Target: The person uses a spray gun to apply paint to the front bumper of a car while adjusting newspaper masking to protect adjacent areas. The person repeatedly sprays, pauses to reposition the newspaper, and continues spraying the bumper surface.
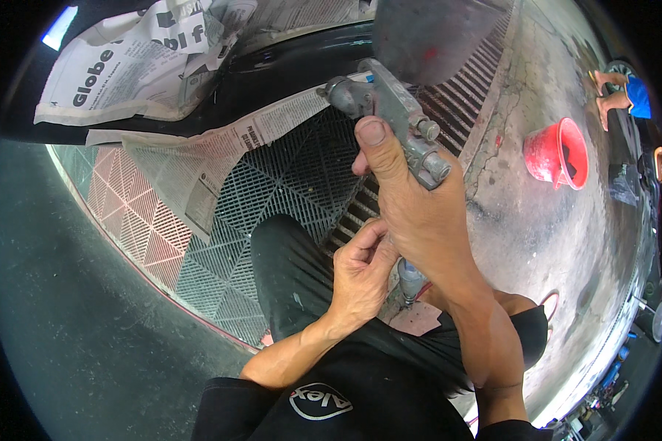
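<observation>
My right hand (423,209) is wrapped round a metal spray gun (397,110), its thumb raised along the back of the body. The gun's nozzle end points left, toward a glossy black car body panel (294,62). A large grey paint cup (434,37) sits at the gun's far end. Just below, my left hand (360,268) is closed with its fingertips pressed together against the underside of my right hand; what they grip is hidden. Beside them hangs a small clear-and-metal fitting (410,281) with a red hose. Newspaper masking (272,125) lines the panel's lower edge.
More newspaper (132,73) covers the panel at upper left. Plastic grid tiles (147,213) and a metal drain grate (460,95) lie on the floor. A red bucket (552,154) stands at right on stained concrete. Another person's legs (612,95) show at far right.
</observation>
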### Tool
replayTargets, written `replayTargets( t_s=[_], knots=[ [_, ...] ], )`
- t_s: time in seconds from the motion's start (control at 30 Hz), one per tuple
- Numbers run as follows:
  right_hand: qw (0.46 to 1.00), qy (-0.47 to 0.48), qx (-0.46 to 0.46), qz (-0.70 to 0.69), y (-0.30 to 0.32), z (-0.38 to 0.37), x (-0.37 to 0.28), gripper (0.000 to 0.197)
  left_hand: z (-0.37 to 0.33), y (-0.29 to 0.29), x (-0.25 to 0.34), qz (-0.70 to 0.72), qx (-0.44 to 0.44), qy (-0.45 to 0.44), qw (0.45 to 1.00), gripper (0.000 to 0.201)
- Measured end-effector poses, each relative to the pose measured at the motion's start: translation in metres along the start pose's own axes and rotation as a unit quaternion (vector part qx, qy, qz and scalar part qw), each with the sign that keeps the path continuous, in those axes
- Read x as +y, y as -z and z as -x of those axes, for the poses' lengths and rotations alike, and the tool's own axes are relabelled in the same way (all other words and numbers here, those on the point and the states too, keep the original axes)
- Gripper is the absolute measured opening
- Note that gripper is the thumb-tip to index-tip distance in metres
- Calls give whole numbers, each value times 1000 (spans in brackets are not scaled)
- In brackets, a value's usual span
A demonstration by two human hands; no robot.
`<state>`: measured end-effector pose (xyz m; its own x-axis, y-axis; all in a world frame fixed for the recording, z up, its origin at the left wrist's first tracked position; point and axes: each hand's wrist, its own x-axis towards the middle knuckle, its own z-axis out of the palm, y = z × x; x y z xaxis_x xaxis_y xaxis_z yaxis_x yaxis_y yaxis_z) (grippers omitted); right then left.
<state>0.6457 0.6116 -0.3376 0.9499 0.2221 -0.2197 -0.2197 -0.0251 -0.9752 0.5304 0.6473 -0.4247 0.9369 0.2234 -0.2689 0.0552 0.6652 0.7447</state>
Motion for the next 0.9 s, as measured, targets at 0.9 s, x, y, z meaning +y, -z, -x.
replayTargets(
  t_s=[0.9],
  knots=[
    [998, 16, 62, 26, 13, -5, 9, 46, 35, 83, 3, -396, 50, -69, 914, 29]
  ],
)
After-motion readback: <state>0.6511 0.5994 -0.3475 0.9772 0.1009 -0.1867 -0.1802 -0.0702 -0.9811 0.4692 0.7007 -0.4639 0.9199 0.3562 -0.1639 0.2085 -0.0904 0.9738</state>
